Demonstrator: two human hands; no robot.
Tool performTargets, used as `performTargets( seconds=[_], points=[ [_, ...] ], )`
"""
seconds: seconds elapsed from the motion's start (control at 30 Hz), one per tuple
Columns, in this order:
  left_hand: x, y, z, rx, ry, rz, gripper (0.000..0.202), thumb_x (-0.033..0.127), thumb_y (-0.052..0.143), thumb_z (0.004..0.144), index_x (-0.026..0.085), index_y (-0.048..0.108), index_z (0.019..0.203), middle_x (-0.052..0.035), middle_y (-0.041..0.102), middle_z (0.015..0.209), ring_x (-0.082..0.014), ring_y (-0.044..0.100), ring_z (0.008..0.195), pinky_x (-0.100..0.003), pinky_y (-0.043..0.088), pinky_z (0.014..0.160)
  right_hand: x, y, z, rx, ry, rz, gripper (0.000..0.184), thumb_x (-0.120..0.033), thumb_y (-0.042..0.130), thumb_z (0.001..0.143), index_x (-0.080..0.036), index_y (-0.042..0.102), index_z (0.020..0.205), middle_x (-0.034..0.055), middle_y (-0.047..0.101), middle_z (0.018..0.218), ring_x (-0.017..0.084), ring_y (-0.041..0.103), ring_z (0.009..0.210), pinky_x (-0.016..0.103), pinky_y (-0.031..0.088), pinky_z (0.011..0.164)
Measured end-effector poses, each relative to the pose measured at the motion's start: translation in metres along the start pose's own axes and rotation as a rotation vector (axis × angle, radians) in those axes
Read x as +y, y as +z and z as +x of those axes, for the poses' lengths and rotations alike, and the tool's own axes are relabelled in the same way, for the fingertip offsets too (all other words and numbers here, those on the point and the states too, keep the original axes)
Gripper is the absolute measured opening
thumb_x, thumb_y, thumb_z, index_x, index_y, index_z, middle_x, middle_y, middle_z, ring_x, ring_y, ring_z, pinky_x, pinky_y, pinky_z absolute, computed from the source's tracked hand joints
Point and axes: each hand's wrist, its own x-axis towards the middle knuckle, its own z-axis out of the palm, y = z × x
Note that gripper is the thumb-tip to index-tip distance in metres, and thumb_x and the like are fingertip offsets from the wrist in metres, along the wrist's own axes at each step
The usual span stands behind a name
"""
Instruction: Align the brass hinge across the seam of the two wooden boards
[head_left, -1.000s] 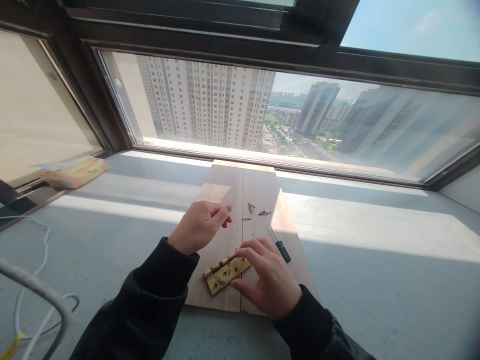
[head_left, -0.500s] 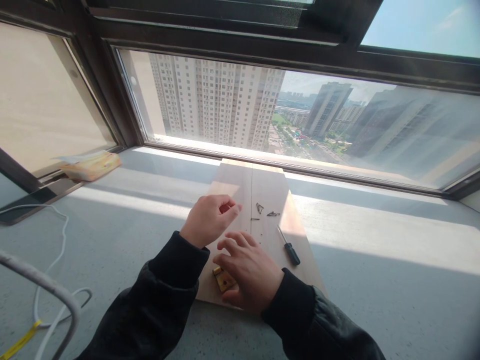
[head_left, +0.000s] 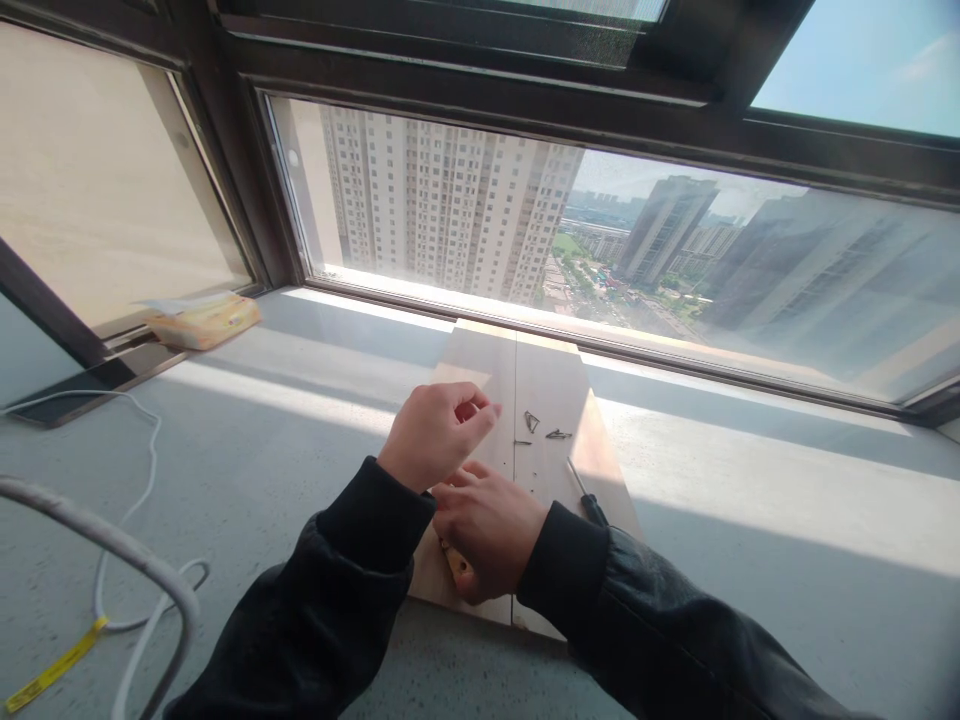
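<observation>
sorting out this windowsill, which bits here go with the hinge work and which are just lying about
In use:
- brass hinge under the right hand
- wooden boards
- loose screws
- screwdriver
- left hand, curled above the boards

Lying about:
- yellow packet by the side window
- white cable
- yellow tape

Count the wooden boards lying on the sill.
2. The left board and the right board lie edge to edge below the window, seam down the middle. Both hands cover their near ends: left hand, right hand. Nothing suggests a third.
</observation>
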Motion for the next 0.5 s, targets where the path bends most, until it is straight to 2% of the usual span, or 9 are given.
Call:
performTargets(
  seconds=[0.1, 0.17, 0.23, 0.3, 0.4, 0.5],
  points=[
    [0.0, -0.002, 0.0, 0.01, 0.001, -0.008, 0.03, 0.04, 0.048, 0.083, 0.017, 0.066, 0.082, -0.0028, 0.065, 0.068, -0.0144, 0.057, 0.061, -0.026, 0.043, 0.057, 0.005, -0.004, -0.001, 0.044, -0.055, 0.027, 0.035, -0.04, 0.069, 0.051, -0.012, 0.063, 0.072, 0.0072, 0.058, 0.083, 0.021, 0.046, 0.084, 0.034, 0.038, 0.077],
    [0.001, -0.004, 0.0, 0.02, 0.003, -0.022, 0.031, 0.041, 0.047, 0.083, 0.016, 0.066, 0.082, -0.0031, 0.065, 0.068, -0.0143, 0.057, 0.061, -0.026, 0.043, 0.057, 0.01, -0.011, -0.009, 0.118, -0.029, 0.098, 0.037, -0.04, 0.069, 0.051, -0.013, 0.063, 0.076, 0.006, 0.058, 0.085, 0.02, 0.046, 0.083, 0.033, 0.04, 0.075],
    [0.003, -0.006, -0.001, 0.037, 0.015, -0.04, 0.032, 0.041, 0.046, 0.084, 0.016, 0.066, 0.083, -0.0033, 0.065, 0.069, -0.014, 0.057, 0.063, -0.025, 0.043, 0.058, 0.016, -0.016, -0.023, 0.251, 0.051, 0.207, 0.038, -0.037, 0.069, 0.052, -0.014, 0.062, 0.081, 0.0052, 0.058, 0.09, 0.02, 0.046, 0.085, 0.033, 0.041, 0.077],
    [0.004, -0.006, -0.001, 0.041, 0.037, -0.064, 0.032, 0.041, 0.047, 0.084, 0.016, 0.066, 0.084, -0.003, 0.065, 0.07, -0.0134, 0.057, 0.063, -0.025, 0.043, 0.058, 0.021, -0.017, -0.041, 0.437, 0.145, 0.33, 0.037, -0.03, 0.07, 0.051, -0.016, 0.06, 0.084, 0.0056, 0.057, 0.095, 0.02, 0.047, 0.089, 0.034, 0.042, 0.079],
    [0.007, -0.003, -0.002, -0.022, 0.089, -0.089, 0.029, 0.04, 0.05, 0.083, 0.016, 0.065, 0.085, -0.0023, 0.064, 0.071, -0.0124, 0.056, 0.063, -0.024, 0.043, 0.057, 0.026, -0.005, -0.065, 0.686, 0.23, 0.469, 0.039, -0.024, 0.069, 0.054, -0.017, 0.058, 0.09, 0.0084, 0.055, 0.1, 0.022, 0.048, 0.092, 0.035, 0.044, 0.077],
    [0.009, 0.003, -0.002, -0.109, 0.145, -0.092, 0.024, 0.037, 0.057, 0.078, 0.016, 0.065, 0.083, -0.0017, 0.064, 0.072, -0.0116, 0.055, 0.064, -0.023, 0.042, 0.057, 0.027, 0.011, -0.08, 0.841, 0.295, 0.552, 0.038, -0.025, 0.069, 0.06, -0.018, 0.057, 0.095, 0.0101, 0.054, 0.104, 0.024, 0.05, 0.096, 0.039, 0.045, 0.079]
  ],
)
